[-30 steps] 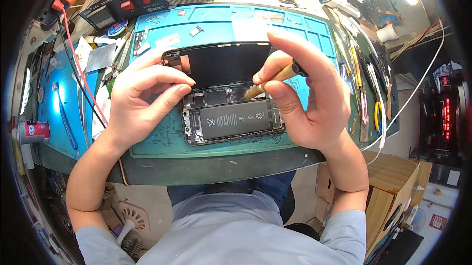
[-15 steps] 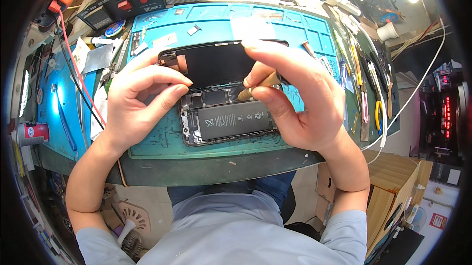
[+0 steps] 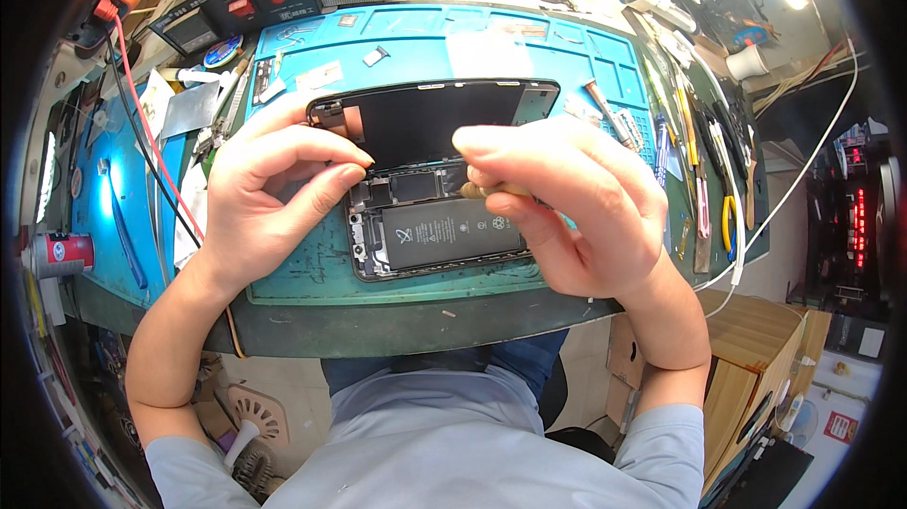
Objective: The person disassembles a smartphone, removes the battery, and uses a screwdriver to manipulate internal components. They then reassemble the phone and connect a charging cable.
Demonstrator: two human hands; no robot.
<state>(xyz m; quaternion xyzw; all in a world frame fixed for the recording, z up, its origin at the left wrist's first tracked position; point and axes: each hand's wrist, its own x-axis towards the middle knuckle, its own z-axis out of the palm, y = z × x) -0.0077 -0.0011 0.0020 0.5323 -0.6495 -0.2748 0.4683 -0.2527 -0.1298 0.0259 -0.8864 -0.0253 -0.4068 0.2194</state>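
An opened phone lies on the mat in front of me. Its black screen panel [image 3: 425,121] stands tilted up at the far side, while the body with its dark battery [image 3: 439,235] faces up nearer to me. My left hand [image 3: 274,178] holds the screen at its left side, with thumb and forefinger closed by its lower left corner; what lies between those fingertips is hidden. Over the right part of the phone, my right hand [image 3: 586,197] grips a tan, screwdriver-like tool [image 3: 470,189] between its fingers. The tool's tip cannot be made out.
Beneath the phone is a blue-green work mat [image 3: 406,41] with moulded compartments. Pliers with yellow handles [image 3: 728,225] and other hand tools line the right. A black power unit [image 3: 236,8] stands back left, with red and black cables [image 3: 142,126] running down. A white cable [image 3: 803,178] loops at the right.
My right hand has lowered, its forefinger dropping from the screen's top edge, and the tan tool is more covered by the fingers. My left hand stays nearly still.
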